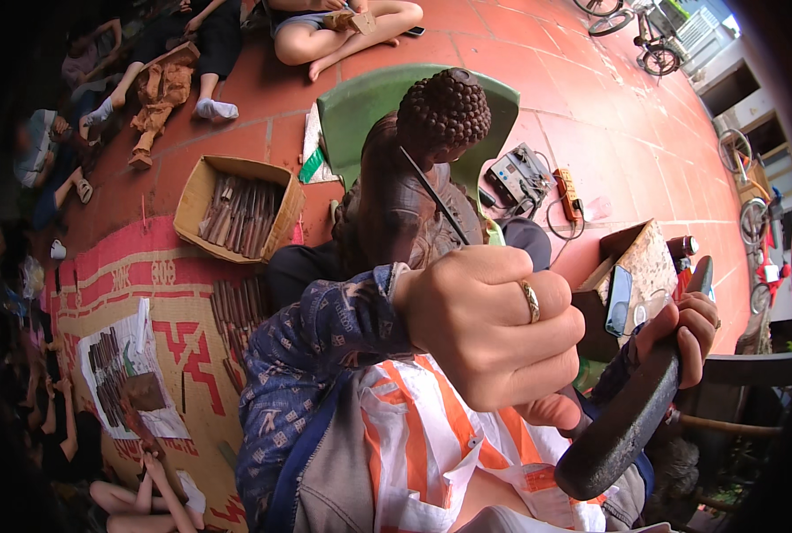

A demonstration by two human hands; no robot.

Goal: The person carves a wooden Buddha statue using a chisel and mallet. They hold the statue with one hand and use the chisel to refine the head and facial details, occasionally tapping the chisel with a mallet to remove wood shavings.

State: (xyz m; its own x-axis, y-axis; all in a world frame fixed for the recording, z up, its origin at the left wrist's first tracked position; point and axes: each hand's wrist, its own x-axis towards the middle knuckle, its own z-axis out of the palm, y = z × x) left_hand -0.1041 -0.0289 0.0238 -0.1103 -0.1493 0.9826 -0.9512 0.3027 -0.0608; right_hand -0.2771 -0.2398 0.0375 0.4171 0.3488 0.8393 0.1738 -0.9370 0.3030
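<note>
My left hand (494, 320), with a ring on one finger, is closed around a carving chisel; its thin dark blade (433, 195) sticks out up and to the left, across the front of a carved figure. The chisel's handle is hidden in the fist. At the right, my right hand (685, 333) has its fingers wrapped round a long, dark, rounded mallet (613, 435), held at a slant and apart from the chisel. Beyond my left hand, the dark brown figure (387, 169), its head covered in round curls, stands upright against a green plastic chair (356, 111).
Several chisels lie in a cardboard box (276, 235); more rest on a patterned mat (192, 311). Right of the figure are a grey control box (516, 173), an orange power strip (566, 191) with cords, and a box (649, 258) with a phone (619, 298). Other people sit around.
</note>
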